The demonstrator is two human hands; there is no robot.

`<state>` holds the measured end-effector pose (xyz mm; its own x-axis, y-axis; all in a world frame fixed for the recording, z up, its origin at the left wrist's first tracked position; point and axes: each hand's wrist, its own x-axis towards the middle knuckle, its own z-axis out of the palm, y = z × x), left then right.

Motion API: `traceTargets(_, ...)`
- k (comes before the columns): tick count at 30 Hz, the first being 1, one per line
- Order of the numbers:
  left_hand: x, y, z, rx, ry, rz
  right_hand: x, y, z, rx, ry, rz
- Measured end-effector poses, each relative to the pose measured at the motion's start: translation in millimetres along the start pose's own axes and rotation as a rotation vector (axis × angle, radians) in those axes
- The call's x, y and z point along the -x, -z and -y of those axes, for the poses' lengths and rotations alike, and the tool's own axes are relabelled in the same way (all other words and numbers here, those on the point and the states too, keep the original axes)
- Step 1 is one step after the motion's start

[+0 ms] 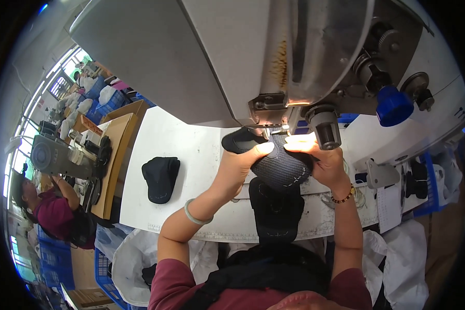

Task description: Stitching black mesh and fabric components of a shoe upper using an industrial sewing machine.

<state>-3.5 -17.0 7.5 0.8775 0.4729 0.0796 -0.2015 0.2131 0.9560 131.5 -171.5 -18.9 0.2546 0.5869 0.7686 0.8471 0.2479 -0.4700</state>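
Observation:
Beneath the lit needle area of a large sewing machine (227, 57), a dark grey textured shoe upper (281, 168) with pale stitch marks is held between both hands. My left hand (243, 164) grips its left side, thumb on top. My right hand (323, 161) pinches the right side, its fingertips bright under the lamp close to the needle. Below it, another black upper (276, 209) lies over the table's near edge. A separate black upper (160, 179) rests on the white table to the left. The fingers underneath the held piece are hidden.
The white table (201, 137) has a ruler strip along its near edge. A blue knob (394, 106) juts from the machine at upper right. White sacks (134, 266) and blue baskets flank me. Another person (54, 206) sits at a machine on the left.

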Motion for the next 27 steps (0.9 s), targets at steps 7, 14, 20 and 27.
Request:
traceTargets(7, -3.8, 8.5, -2.3, 0.007, 0.055, 0.022, -0.2, -5.2, 5.8, 0.114, 0.087, -0.010)
traceTargets(14, -1.5, 10.2, 0.6, -0.029, 0.026, 0.062, -1.4, -5.8, 7.1, 0.128, 0.120, -0.016)
traceTargets(20, -3.8, 15.3, -4.0, 0.028, 0.090, 0.098, -1.2, -7.3, 11.9, 0.217, 0.176, 0.016)
traceTargets(27, -3.0, 13.7, -3.4, -0.035, 0.049, 0.085, 1.4, -6.8, 7.4, 0.235, 0.171, 0.013)
